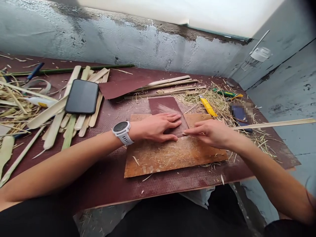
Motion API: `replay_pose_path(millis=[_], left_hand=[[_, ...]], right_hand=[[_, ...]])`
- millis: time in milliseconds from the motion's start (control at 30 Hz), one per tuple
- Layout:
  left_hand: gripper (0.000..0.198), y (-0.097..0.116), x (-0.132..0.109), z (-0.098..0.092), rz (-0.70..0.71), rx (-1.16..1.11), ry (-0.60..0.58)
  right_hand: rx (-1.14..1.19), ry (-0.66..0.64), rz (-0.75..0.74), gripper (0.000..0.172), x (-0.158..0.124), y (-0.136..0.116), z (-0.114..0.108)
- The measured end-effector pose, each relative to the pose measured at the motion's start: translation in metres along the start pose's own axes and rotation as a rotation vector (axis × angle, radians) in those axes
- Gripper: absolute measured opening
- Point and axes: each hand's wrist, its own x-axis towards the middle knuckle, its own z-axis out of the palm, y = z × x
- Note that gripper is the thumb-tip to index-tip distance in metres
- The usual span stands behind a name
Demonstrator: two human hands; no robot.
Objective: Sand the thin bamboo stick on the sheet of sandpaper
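My left hand point(158, 127) lies flat, fingers stretched, on a dark reddish-brown sheet that looks like sandpaper point(164, 104), marked with pale dust. Beneath them is a worn wooden board point(148, 161). My right hand point(213, 133) is closed in a pinch at the sheet's right edge, index finger pointing left. A thin pale bamboo strip point(278, 124) runs through it and sticks out far to the right. The strip's other end is hidden by my fingers and cannot be made out.
Flat bamboo slats point(55, 131) lie at the left under a black phone point(82, 96). A larger reddish-brown sheet point(120, 86) rests behind the board. To the right are a yellow utility knife point(207, 106), a green-handled tool point(224, 92) and bamboo shavings point(190, 98). A wall point(135, 46) borders the table's back.
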Motion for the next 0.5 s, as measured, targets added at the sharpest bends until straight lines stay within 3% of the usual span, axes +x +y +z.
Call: replay_pose_path(millis=[100,300,500], left_hand=[[0.076,0.000,0.000,-0.001,0.015,-0.007,0.001],[0.079,-0.002,0.000,-0.001,0.025,-0.031,0.008],[0.076,-0.006,0.001,0.001,0.065,-0.062,0.037]], right_hand=[[0.007,0.016,0.001,0.046,0.011,-0.015,0.001],[0.020,-0.024,0.031,0.041,-0.001,0.001,-0.003],[-0.041,0.047,0.008,0.043,0.007,-0.017,0.003]])
